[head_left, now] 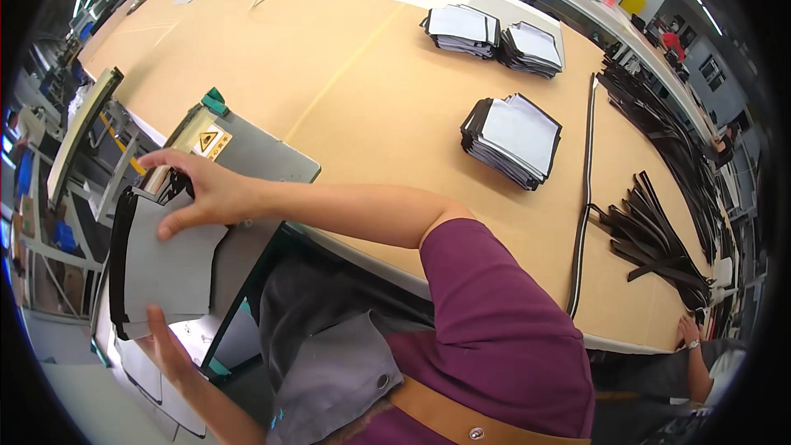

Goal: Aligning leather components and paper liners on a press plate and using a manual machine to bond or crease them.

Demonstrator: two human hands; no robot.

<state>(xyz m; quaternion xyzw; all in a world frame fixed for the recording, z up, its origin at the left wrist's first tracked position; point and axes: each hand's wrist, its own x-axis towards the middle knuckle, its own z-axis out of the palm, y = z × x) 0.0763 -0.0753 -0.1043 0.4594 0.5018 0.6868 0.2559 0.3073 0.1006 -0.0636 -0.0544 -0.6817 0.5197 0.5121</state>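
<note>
A stack of light grey fabric panels with black edges (pixel 169 268) stands tilted at the left, over the end of a grey metal machine plate (pixel 259 148). My right hand (pixel 198 194) reaches across to its upper edge. The thumb rests on the front panel and the fingers curve over the black edging at the top. Below, my left hand (pixel 167 346) grips the lower edge of the same stack, its thumb on the front and its other fingers mostly hidden behind.
On the tan table (pixel 354 132) lie three piles of similar panels, the nearest pile (pixel 515 138) at right of centre. Black strips (pixel 659 235) spread along the right side. A co-worker's hand (pixel 689 331) rests at the right edge. A yellow warning label (pixel 211 142) marks the machine.
</note>
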